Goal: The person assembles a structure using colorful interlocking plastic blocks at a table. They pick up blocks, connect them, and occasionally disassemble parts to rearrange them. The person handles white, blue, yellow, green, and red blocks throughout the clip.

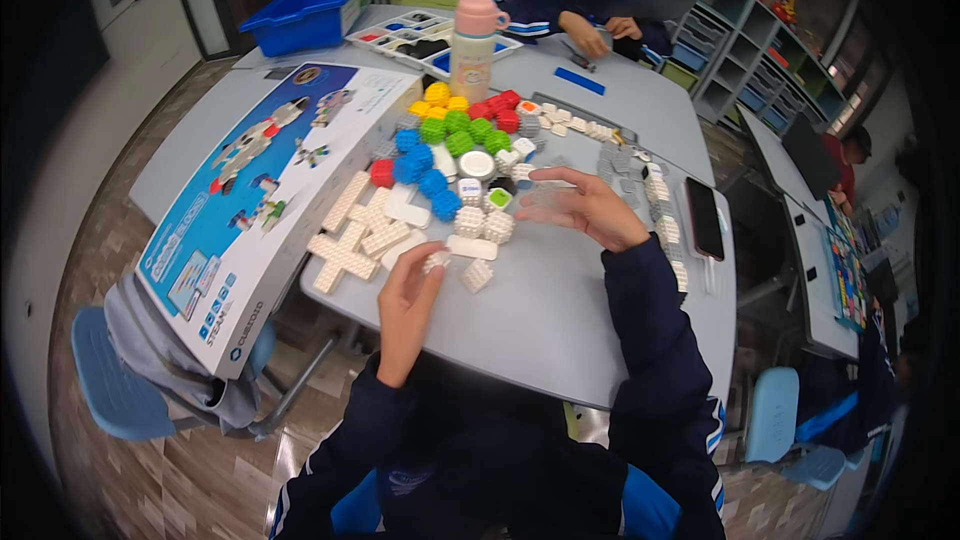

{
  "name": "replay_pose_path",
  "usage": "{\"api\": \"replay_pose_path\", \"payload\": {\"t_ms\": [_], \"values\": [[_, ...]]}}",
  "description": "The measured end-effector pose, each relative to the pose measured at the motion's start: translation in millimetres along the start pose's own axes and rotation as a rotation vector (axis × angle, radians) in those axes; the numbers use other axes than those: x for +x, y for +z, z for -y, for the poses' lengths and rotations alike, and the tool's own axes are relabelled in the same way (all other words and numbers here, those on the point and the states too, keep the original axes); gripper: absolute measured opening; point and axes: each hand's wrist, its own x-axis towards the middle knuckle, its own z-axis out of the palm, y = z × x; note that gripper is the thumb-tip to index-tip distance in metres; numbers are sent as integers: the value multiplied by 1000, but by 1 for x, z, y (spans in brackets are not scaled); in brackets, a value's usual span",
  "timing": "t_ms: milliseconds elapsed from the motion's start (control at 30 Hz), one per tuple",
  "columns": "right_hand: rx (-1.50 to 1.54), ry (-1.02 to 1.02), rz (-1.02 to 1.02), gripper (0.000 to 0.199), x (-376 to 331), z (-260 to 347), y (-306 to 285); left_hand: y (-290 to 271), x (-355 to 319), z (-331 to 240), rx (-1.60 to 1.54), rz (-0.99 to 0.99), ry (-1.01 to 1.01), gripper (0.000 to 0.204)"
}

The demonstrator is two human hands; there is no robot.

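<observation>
My left hand (408, 298) is at the table's near edge. Its thumb and fingers close around a small white studded block (437, 261). A loose white cube (477, 275) lies just right of it, below a flat white bar (471, 248). My right hand (588, 210) hovers right of the block pile, fingers spread and slightly blurred, with no block visible in them. Nearest to it are white cubes (498, 227) and a white cube with a green face (498, 199). Blue blocks (411, 168), green blocks (460, 143), red blocks (507, 120) and yellow blocks (437, 94) sit farther back.
Long white studded pieces (345, 258) lie at the left beside a large printed box (250, 200). A pink-lidded bottle (472, 55), sorting tray (405, 35) and blue bin (308, 15) stand behind. Grey pieces (622, 165) and a phone (704, 220) lie right. Another person's hands (590, 35) work opposite.
</observation>
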Motion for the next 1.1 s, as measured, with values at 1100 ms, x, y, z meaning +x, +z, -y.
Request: {"api": "replay_pose_path", "payload": {"t_ms": [1100], "values": [[-1533, -94, -655, 45, -12, -28, -22, 1, -4, 3, 909, 147, 488, 33]]}}
